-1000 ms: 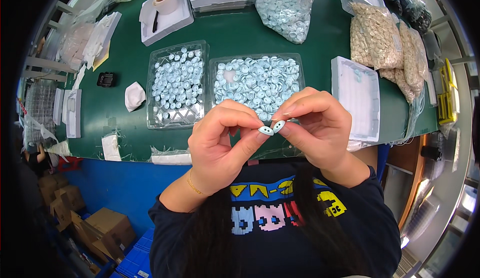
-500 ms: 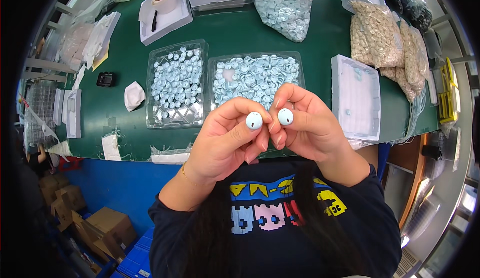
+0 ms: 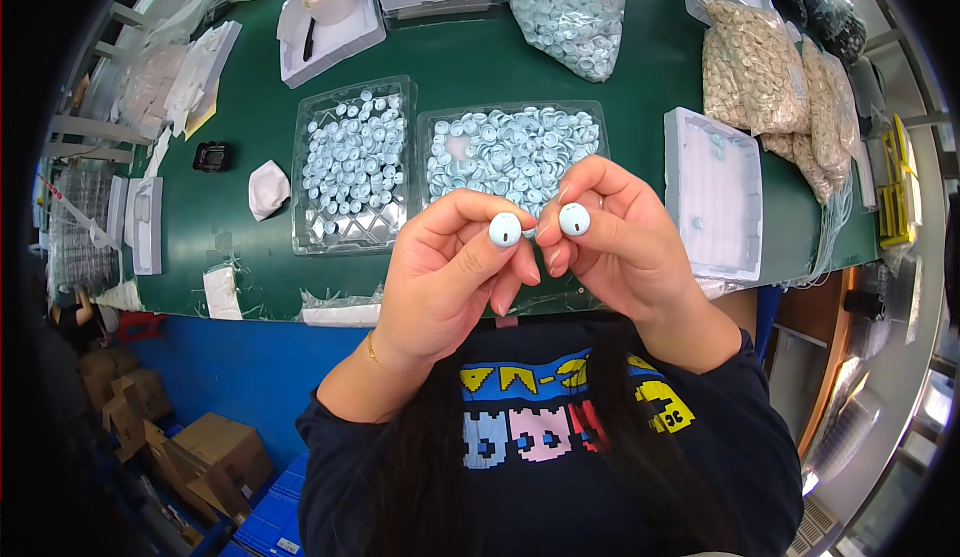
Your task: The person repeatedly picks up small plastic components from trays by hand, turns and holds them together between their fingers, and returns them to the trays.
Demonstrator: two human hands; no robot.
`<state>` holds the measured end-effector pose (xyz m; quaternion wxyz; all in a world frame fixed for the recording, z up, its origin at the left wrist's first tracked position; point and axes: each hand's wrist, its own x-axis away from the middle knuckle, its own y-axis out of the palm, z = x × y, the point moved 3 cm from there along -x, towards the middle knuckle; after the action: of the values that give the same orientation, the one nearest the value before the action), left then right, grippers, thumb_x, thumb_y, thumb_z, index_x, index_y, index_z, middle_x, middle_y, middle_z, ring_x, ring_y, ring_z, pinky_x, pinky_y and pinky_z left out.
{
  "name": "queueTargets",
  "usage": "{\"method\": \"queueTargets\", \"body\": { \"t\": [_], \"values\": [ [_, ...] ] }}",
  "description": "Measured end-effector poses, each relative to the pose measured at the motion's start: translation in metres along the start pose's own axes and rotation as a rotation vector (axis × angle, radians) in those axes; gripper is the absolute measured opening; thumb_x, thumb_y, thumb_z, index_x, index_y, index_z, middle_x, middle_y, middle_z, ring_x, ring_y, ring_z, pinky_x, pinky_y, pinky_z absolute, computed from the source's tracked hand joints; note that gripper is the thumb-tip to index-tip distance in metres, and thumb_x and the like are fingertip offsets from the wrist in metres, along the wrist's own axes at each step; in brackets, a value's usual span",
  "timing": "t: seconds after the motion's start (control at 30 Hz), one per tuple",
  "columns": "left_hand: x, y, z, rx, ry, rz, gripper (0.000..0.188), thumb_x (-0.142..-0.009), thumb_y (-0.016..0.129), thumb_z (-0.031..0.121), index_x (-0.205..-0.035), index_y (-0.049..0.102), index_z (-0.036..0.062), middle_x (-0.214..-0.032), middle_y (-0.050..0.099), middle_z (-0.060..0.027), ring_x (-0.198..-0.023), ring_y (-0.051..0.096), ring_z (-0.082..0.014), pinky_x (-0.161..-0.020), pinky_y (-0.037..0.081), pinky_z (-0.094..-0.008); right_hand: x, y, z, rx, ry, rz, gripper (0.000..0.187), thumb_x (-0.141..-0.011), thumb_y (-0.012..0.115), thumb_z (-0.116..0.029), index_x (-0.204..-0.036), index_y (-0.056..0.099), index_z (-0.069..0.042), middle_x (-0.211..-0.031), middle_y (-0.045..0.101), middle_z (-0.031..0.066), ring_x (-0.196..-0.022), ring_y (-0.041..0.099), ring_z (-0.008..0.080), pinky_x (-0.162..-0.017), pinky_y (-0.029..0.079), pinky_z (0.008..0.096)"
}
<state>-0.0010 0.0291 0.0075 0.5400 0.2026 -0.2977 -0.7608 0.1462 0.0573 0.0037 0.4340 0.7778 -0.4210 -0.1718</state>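
My left hand (image 3: 450, 277) pinches a small round pale-blue plastic cap (image 3: 505, 229) between thumb and fingers (image 3: 470, 212), and my right hand (image 3: 615, 247) grips a second pale-blue round cap (image 3: 574, 219) the same way; both sit at the centre of the frame, just beside each other, raised above the near edge of the green desk (image 3: 480, 57). Each cap turns its domed face with a short dark slit toward the camera, so its short axis points up at me. Behind my hands lie two clear plastic trays: the left tray (image 3: 350, 167) holds caps set in rows, the right tray (image 3: 515, 142) a loose heap. A white foam tray (image 3: 715, 192) sits to the right, and a clear bag of pale-blue caps (image 3: 575, 12) at the top.
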Motion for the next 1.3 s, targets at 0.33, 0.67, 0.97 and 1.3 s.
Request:
{"method": "queueTargets", "body": {
  "t": [0.33,0.67,0.97,1.3],
  "values": [
    [-0.007,-0.075,-0.016,0.312,-0.158,0.313,0.039,-0.072,0.044,-0.006,-0.110,0.052,-0.0058,-0.097,0.057,-0.0128,-0.081,0.057,-0.0192,-0.073,0.046,-0.0277,-0.013,-0.019,-0.007,1.290,-0.626,0.149,0.018,-0.075,0.053,0.007,-0.086,0.065,-0.001,-0.091,0.064,0.0099,-0.075,0.061,0.0177,-0.064,0.046,0.0255],
    [-0.056,-0.090,-0.002,-1.938,0.209,0.372,0.009,-0.073,0.063,0.021,-0.073,0.066,0.0125,-0.106,0.054,-0.0022,-0.107,0.042,-0.0240,-0.090,0.023,-0.0466,-0.043,-0.063,-0.006,1.590,-0.295,0.354,0.011,-0.075,0.061,-0.008,-0.085,0.065,-0.004,-0.084,0.061,0.0088,-0.077,0.057,0.0244,-0.069,0.046,0.0329],
    [-0.066,-0.079,-0.018,-2.059,0.120,0.242,0.003,-0.069,0.066,0.013,-0.071,0.064,0.0109,-0.095,0.052,-0.0026,-0.096,0.046,-0.0215,-0.087,0.028,-0.0411,-0.054,-0.071,0.010,1.828,-0.270,0.286,0.010,-0.072,0.064,-0.010,-0.081,0.065,-0.005,-0.080,0.059,0.0086,-0.082,0.053,0.0284,-0.075,0.044,0.0372],
    [-0.024,-0.034,0.000,-0.250,0.095,0.098,0.018,-0.087,0.054,0.007,-0.103,0.056,-0.0015,-0.090,0.061,-0.0084,-0.071,0.057,-0.0122,-0.061,0.044,-0.0232,-0.021,-0.023,-0.013,1.214,-0.365,0.187,0.014,-0.075,0.062,-0.004,-0.089,0.066,-0.003,-0.080,0.064,0.0079,-0.063,0.058,0.0145,-0.058,0.045,0.0249]
  ]
}}
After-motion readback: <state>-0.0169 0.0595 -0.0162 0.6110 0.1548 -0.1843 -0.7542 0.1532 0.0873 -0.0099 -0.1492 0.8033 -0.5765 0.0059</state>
